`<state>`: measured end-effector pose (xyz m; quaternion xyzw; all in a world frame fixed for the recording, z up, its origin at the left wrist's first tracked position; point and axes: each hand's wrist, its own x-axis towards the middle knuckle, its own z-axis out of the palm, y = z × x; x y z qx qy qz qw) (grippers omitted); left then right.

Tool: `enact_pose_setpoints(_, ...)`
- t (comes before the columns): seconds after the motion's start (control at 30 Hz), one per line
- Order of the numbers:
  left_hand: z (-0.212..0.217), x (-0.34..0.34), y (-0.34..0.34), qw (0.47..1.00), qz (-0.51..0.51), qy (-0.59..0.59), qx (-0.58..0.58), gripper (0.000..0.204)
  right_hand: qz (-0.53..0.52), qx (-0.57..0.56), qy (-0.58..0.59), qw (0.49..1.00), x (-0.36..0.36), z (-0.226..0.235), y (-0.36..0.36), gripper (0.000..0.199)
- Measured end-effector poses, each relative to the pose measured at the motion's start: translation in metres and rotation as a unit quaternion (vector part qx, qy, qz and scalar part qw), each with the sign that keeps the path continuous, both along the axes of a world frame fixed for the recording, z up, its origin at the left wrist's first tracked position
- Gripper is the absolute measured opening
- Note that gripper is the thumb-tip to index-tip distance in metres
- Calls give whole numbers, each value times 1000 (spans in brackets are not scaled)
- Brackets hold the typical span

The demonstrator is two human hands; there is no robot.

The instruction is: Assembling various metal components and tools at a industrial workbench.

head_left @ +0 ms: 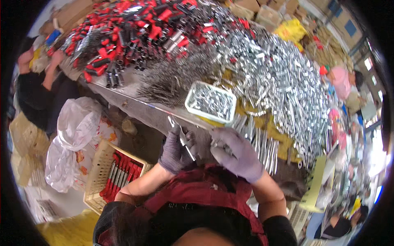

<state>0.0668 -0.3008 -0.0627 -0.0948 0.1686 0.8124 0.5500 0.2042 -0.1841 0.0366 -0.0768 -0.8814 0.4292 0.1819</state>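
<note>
My left hand (175, 153), in a purple-grey glove, is closed around a slim silver metal tool part (183, 140). The part slants across the palm, its upper end looking forked and its lower end a narrow rod. To its right, my right hand (242, 158), gloved alike, has curled fingers pressed together near the bench edge; what they hold, if anything, is hidden. Just beyond both hands a white tray (210, 118) holds many small silver metal pieces (211, 100). Beside my right hand, long silver metal rods (262, 145) lie side by side.
Heaps of red and black handles (135, 37), coiled springs (170, 78) and shiny metal parts (283, 78) cover the bench. Left stands a cream crate (93, 176) of red-handled tools (123, 176), near white plastic bags (76, 127). A co-worker's hands (56, 57) are far left.
</note>
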Motion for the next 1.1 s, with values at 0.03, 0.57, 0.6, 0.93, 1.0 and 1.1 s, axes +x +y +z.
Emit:
enact_pose_setpoints(0.03,-4,-7,-8,967,-158,-102,171,36,-45,19,-48,998,-2,-3,1,40)
enact_pose_setpoints(0.57,28,52,46,597,-257,759,-39,48,-346,-265,21,900,52,-50,67,56)
enact_pose_setpoints(0.6,28,52,50,594,-262,760,-34,48,-353,-311,14,882,51,-54,80,61)
enact_pose_setpoints(0.93,44,62,103,176,-280,917,-224,60,-504,215,-325,771,61,-68,264,62)
enact_pose_setpoints(1.0,40,56,103,198,-235,928,-208,62,-496,186,-369,763,57,-68,277,53)
enact_pose_setpoints(1.1,48,46,105,264,-263,912,-174,62,-497,167,-394,755,61,-64,283,41)
